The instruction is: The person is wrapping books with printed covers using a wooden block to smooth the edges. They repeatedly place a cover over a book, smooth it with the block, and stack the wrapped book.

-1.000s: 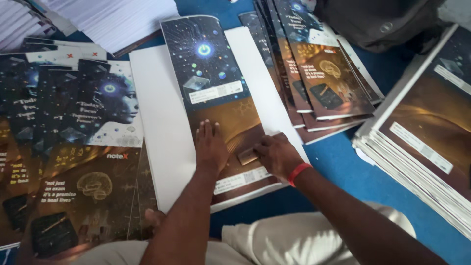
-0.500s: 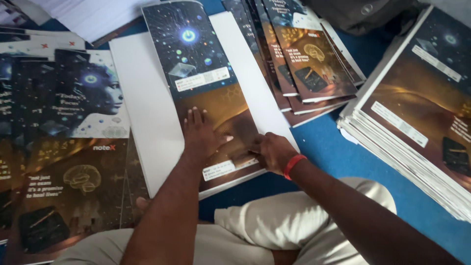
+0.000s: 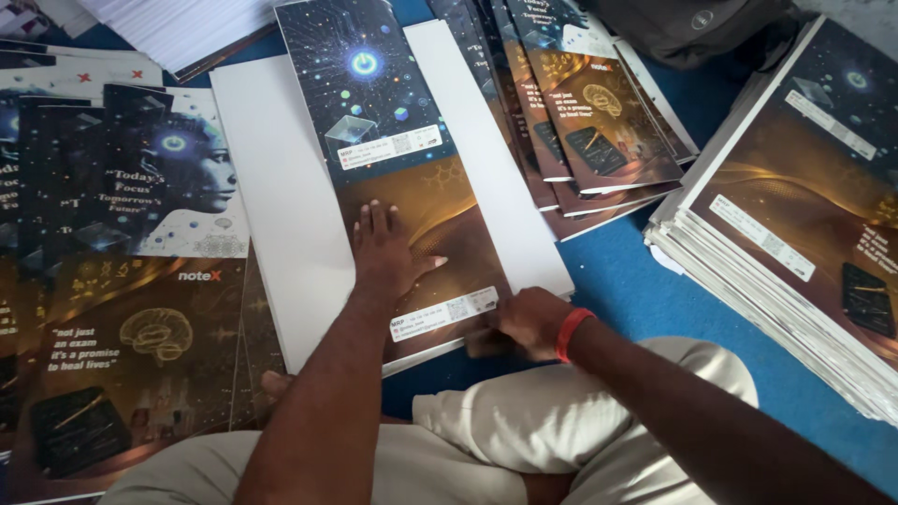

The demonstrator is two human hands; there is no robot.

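both hands are on the printed cover sheet [image 3: 393, 159] that lies lengthwise on the white paper stack [image 3: 281, 224]. left hand [image 3: 388, 252] lies palm down and flat on the brown lower half of the sheet, fingers together pointing away from the person, thumb spread to the right; it grips nothing. right hand [image 3: 528, 318], with a red wristband [image 3: 569, 332] behind it, sits at the near right corner of the sheet, beside the white label strip [image 3: 444, 313]; its fingers are curled at the edge, and whether they pinch the sheet or only press it cannot be told.

against the earlier frames: the right hand was up on the brown area close beside the left hand; it has since drawn back toward the person to the near edge, so the two hands are now apart. the left hand has stayed on the same brown patch, now flatter. sheet and white stack keep their place under the hands.

left of the left hand, a fanned spread of covers [image 3: 122, 281] with a blue face and brain picture. beyond and right of the right hand, a second fan of covers [image 3: 589, 122]. further right, a tall pile of covers [image 3: 804, 224] on the blue floor [image 3: 636, 290]. beyond that fan, a dark bag [image 3: 692, 28].
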